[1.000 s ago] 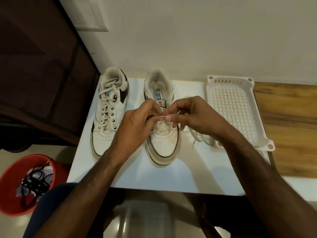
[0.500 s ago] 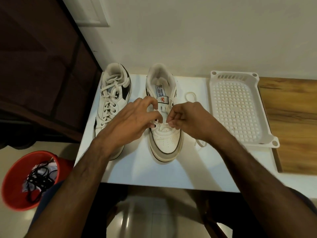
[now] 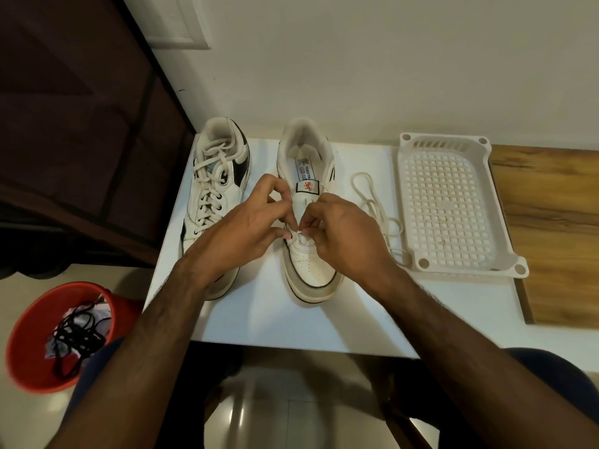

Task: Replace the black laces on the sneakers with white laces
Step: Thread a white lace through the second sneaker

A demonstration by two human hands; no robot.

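Two white sneakers stand on a white table (image 3: 265, 319), toes toward me. The left sneaker (image 3: 220, 176) is fully laced with a white lace. The right sneaker (image 3: 311, 270) has bare eyelets along most of its tongue. My left hand (image 3: 240, 231) and my right hand (image 3: 343, 234) meet over its lowest eyelets, and both pinch the white lace (image 3: 372, 202) near its tip. The rest of that lace trails loose on the table to the right of the shoe. The black laces (image 3: 77, 335) lie tangled in a red bucket (image 3: 29, 351).
A white perforated plastic tray (image 3: 453, 205) sits at the table's right, partly over a wooden surface (image 3: 557, 228). The red bucket stands on the floor at lower left. A dark wooden door (image 3: 74, 124) is on the left, a white wall behind the shoes.
Both hands have dropped from above the shoe to its lowest eyelets near the toe, carrying the lace tip down. The view has shifted slightly.
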